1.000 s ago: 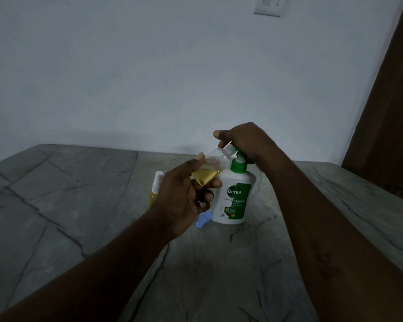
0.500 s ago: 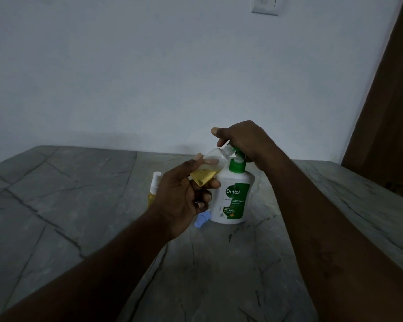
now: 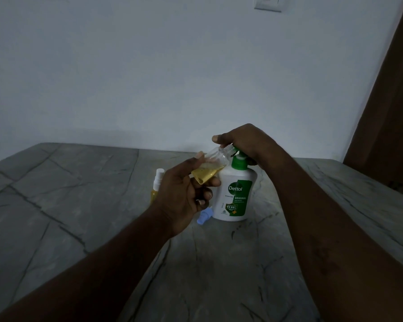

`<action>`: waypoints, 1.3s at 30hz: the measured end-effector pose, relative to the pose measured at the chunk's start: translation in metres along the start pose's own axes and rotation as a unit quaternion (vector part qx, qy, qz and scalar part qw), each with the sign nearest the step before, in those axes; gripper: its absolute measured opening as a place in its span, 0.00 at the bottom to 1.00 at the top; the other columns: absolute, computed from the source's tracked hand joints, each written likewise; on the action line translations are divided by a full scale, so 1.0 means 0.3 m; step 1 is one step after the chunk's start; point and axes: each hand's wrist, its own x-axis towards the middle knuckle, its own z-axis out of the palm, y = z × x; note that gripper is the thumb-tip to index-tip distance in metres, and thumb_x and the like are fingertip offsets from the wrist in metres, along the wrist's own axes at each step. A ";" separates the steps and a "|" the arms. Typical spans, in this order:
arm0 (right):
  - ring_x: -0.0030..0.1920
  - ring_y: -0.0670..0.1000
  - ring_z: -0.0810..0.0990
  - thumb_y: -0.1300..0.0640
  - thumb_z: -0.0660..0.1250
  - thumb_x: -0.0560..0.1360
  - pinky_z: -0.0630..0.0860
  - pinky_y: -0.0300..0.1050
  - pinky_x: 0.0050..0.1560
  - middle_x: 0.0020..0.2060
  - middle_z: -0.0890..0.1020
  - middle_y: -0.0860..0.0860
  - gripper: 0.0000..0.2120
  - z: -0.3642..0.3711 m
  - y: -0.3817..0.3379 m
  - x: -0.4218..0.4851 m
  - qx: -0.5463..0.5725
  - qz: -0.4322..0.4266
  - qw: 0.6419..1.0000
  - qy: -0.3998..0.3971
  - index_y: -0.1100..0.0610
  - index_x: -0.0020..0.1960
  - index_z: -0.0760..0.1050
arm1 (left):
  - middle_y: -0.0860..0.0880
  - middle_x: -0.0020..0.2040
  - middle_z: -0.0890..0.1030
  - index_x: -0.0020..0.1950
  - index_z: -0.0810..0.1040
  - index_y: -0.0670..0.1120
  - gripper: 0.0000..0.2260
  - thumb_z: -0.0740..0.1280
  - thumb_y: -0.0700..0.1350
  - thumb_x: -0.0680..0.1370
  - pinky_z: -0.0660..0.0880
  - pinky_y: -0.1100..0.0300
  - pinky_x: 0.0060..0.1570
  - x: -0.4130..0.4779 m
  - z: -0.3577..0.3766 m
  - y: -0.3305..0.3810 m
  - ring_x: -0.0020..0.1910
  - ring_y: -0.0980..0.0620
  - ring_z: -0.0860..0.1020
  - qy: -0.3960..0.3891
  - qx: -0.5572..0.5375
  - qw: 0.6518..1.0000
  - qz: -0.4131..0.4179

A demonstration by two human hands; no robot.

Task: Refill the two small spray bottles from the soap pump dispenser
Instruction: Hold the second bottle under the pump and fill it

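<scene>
- Fingers (image 3: 211, 183) of left hand (image 3: 182, 196) are curled round the small spray bottle (image 3: 211, 168). It is gripped by its lower half and held tilted, with the uncapped neck aimed up-right at the green pump (image 3: 239, 162) of the soap dispenser (image 3: 235, 194).
- Risk 1: soap could be squirted past the narrow neck & run down the outside or onto the table (image 3: 79, 182). This would be caused by the neck not being lined up under the spout when the pump is pressed. The spout tip is hidden by the right hand (image 3: 244, 142), so alignment can't be confirmed.
- Risk 2: yellow liquid is pooled on the bottle's low side. If it is tipped any flatter, some could be lost from the open neck.
- Risk 3: the dispenser is held from above only. It could be rocked or slid by an off-centre press, & the blue spray cap (image 3: 205, 216) lying just beside its base could be knocked.
- Left grip: one fingertip is laid on top of the bottle & others are wrapped under it. The lowest fingers are folded toward the palm.
- Right hand is closed over the pump top, fingers curled down the far side. The thumb (image 3: 218, 137) is stuck out above the bottle neck; contact can't be told.
- 2nd spray bottle (image 3: 157, 184) is stood upright behind the left hand, white cap on, part hidden.
</scene>
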 end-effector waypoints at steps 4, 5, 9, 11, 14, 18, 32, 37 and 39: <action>0.39 0.52 0.80 0.38 0.77 0.68 0.76 0.46 0.41 0.44 0.86 0.54 0.23 0.002 0.001 0.003 0.004 -0.003 1.000 -0.005 0.57 0.48 0.85 | 0.44 0.38 0.79 0.59 0.83 0.46 0.19 0.61 0.57 0.81 0.62 0.60 0.30 0.002 -0.003 0.000 0.30 0.52 0.71 -0.002 0.000 1.000 -0.001; 0.38 0.51 0.79 0.38 0.76 0.70 0.76 0.45 0.40 0.42 0.85 0.53 0.22 0.000 0.000 0.001 -0.003 -0.010 1.000 0.003 0.57 0.47 0.85 | 0.44 0.38 0.79 0.59 0.83 0.45 0.19 0.61 0.57 0.81 0.62 0.60 0.29 0.002 -0.002 0.000 0.30 0.52 0.71 -0.002 -0.002 1.000 -0.002; 0.34 0.47 0.79 0.39 0.72 0.74 0.74 0.42 0.36 0.36 0.82 0.48 0.20 -0.010 -0.017 -0.014 -0.031 -0.053 0.997 0.039 0.56 0.45 0.85 | 0.45 0.39 0.80 0.62 0.81 0.44 0.20 0.61 0.57 0.81 0.63 0.60 0.29 0.000 0.001 0.003 0.30 0.53 0.71 -0.004 -0.003 1.000 -0.002; 0.30 0.44 0.77 0.40 0.72 0.75 0.71 0.40 0.33 0.32 0.81 0.46 0.19 -0.016 -0.025 -0.019 -0.036 -0.071 0.995 0.055 0.56 0.42 0.86 | 0.45 0.39 0.80 0.62 0.81 0.44 0.20 0.61 0.56 0.81 0.63 0.60 0.30 0.000 0.003 0.004 0.30 0.53 0.71 -0.004 -0.003 1.000 -0.001; 0.30 0.44 0.77 0.40 0.72 0.75 0.70 0.39 0.34 0.32 0.81 0.46 0.18 -0.017 -0.025 -0.022 -0.033 -0.078 0.995 0.055 0.56 0.42 0.86 | 0.45 0.39 0.80 0.64 0.81 0.44 0.21 0.61 0.56 0.81 0.63 0.60 0.29 -0.001 0.005 0.006 0.31 0.53 0.71 -0.007 -0.001 1.000 0.000; 0.32 0.46 0.76 0.40 0.72 0.75 0.71 0.41 0.34 0.35 0.82 0.47 0.18 -0.013 -0.027 -0.023 -0.038 -0.071 0.996 0.043 0.56 0.45 0.86 | 0.45 0.39 0.80 0.64 0.81 0.44 0.21 0.61 0.56 0.81 0.63 0.61 0.29 -0.001 0.004 0.007 0.30 0.52 0.71 -0.003 -0.003 1.000 0.002; 0.40 0.52 0.82 0.36 0.74 0.71 0.77 0.46 0.42 0.43 0.86 0.53 0.22 0.008 0.005 -0.004 -0.011 -0.011 1.000 0.007 0.56 0.48 0.85 | 0.45 0.38 0.79 0.61 0.82 0.45 0.20 0.62 0.57 0.80 0.63 0.60 0.31 -0.002 -0.004 0.000 0.30 0.53 0.71 0.000 -0.008 1.000 -0.007; 0.35 0.47 0.78 0.38 0.71 0.75 0.74 0.42 0.36 0.35 0.82 0.47 0.20 -0.012 -0.019 -0.026 -0.022 -0.055 0.998 0.037 0.56 0.44 0.86 | 0.45 0.39 0.80 0.62 0.82 0.45 0.20 0.62 0.57 0.80 0.63 0.60 0.30 -0.002 0.003 0.002 0.31 0.52 0.71 -0.011 -0.007 1.000 -0.004; 0.31 0.44 0.77 0.39 0.71 0.75 0.71 0.39 0.33 0.32 0.81 0.45 0.20 -0.020 -0.025 -0.028 -0.023 -0.071 0.996 0.052 0.56 0.42 0.85 | 0.45 0.39 0.80 0.62 0.82 0.45 0.20 0.61 0.57 0.81 0.64 0.61 0.29 -0.002 0.006 0.008 0.30 0.52 0.71 -0.015 -0.008 1.000 -0.005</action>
